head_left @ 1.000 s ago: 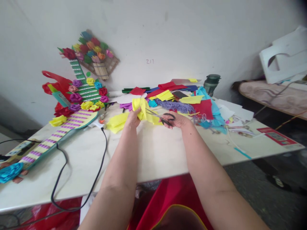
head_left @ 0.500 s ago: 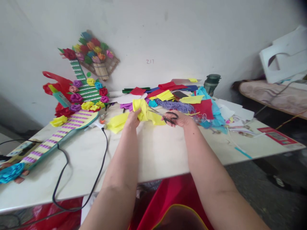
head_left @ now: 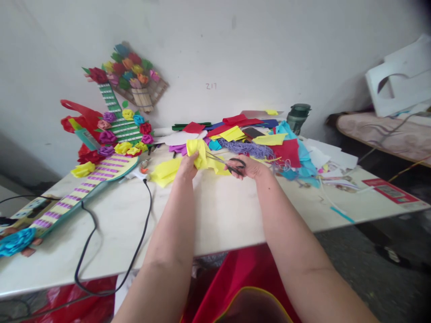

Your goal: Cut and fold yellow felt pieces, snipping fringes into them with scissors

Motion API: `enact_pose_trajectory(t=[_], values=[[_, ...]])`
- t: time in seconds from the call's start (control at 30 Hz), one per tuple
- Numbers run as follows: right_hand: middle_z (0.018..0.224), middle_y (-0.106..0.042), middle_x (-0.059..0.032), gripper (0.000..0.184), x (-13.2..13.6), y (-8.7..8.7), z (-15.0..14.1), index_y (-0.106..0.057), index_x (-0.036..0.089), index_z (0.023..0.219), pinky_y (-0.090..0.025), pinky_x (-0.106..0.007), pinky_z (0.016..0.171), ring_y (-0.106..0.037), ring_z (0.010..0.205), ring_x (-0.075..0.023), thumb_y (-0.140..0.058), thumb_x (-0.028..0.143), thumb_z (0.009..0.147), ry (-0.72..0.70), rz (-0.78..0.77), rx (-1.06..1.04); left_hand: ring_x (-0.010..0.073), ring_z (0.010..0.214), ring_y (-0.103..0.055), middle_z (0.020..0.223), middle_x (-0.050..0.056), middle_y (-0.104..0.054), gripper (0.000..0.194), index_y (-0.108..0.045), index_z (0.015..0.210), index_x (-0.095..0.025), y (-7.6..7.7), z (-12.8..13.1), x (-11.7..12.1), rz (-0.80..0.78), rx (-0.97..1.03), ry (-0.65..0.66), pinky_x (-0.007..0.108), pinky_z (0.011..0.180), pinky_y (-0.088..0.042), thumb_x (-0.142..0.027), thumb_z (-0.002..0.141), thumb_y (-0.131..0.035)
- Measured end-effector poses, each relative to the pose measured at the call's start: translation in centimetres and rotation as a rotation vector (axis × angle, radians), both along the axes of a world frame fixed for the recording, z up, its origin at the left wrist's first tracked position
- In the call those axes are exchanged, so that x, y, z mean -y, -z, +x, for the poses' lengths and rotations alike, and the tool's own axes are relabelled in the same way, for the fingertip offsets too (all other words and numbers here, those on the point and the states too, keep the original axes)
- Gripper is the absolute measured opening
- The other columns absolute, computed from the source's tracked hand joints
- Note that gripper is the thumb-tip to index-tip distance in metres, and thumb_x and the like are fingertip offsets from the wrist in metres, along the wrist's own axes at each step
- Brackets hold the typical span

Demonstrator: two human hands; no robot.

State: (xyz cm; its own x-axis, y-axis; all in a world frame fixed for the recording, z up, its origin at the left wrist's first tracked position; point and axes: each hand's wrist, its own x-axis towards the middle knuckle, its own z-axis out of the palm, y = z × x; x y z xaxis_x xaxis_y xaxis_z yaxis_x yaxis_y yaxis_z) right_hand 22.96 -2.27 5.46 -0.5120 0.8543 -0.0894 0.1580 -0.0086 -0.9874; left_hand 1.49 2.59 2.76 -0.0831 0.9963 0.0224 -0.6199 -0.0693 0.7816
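Observation:
My left hand (head_left: 189, 165) pinches a folded piece of yellow crepe paper (head_left: 199, 150) and holds it raised above the table. In my right hand (head_left: 245, 168) is a pair of scissors (head_left: 237, 166) with black handles, my fingers through the loops. The blades point left and reach the edge of the yellow paper; whether they are cutting into it I cannot tell. Another yellow sheet (head_left: 165, 172) lies flat on the table, just left of my left hand.
Coloured paper scraps (head_left: 235, 121), purple yarn (head_left: 247, 149) and a green bottle (head_left: 298, 117) lie toward the wall. On the left are a flower-decorated board (head_left: 97, 175), a glue bottle (head_left: 85, 138), a glue gun (head_left: 138, 174) and its black cable (head_left: 147, 224).
My right hand and the scissors have shifted slightly left, and the blades now sit closer to the yellow paper. My left hand stays nearly in place.

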Motion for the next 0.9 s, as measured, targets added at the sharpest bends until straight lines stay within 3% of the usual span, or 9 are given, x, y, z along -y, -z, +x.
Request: enact_pose_trajectory(t=[0.47, 0.67, 0.9], values=[[0.043, -0.056, 0.0000, 0.030, 0.1, -0.1, -0.7, -0.061, 0.011, 0.082, -0.036, -0.017, 0.032, -0.046, 0.032, -0.0079, -0.056, 0.040, 0.081, 0.028, -0.026, -0.038, 0.0178, 0.084, -0.068, 0.076, 0.005, -0.070, 0.029, -0.063, 0.103, -0.014, -0.7, 0.3, 0.2, -0.037, -0.010, 0.004, 0.030, 0.084, -0.052, -0.002, 0.078, -0.055], [0.046, -0.059, -0.0008, 0.034, -0.3, 0.4, -1.7, -0.060, 0.012, 0.083, -0.039, -0.018, 0.034, -0.050, 0.034, -0.0088, -0.059, 0.046, 0.079, 0.050, -0.004, -0.075, 0.0173, 0.081, -0.068, 0.072, 0.004, -0.069, 0.029, -0.062, 0.105, -0.013, -1.0, 0.9, 0.0, -0.096, 0.020, -0.048, 0.030, 0.084, -0.053, -0.001, 0.082, -0.049], [0.046, -0.059, -0.0004, 0.036, -0.5, 0.9, -2.8, -0.059, 0.012, 0.081, -0.027, -0.016, 0.028, -0.051, 0.033, -0.0087, -0.061, 0.047, 0.077, 0.114, 0.054, -0.086, 0.0171, 0.084, -0.067, 0.082, 0.006, -0.070, 0.027, -0.061, 0.107, -0.013, -1.4, 1.9, 0.1, -0.185, 0.119, -0.107, 0.029, 0.083, -0.053, -0.004, 0.085, -0.048]])
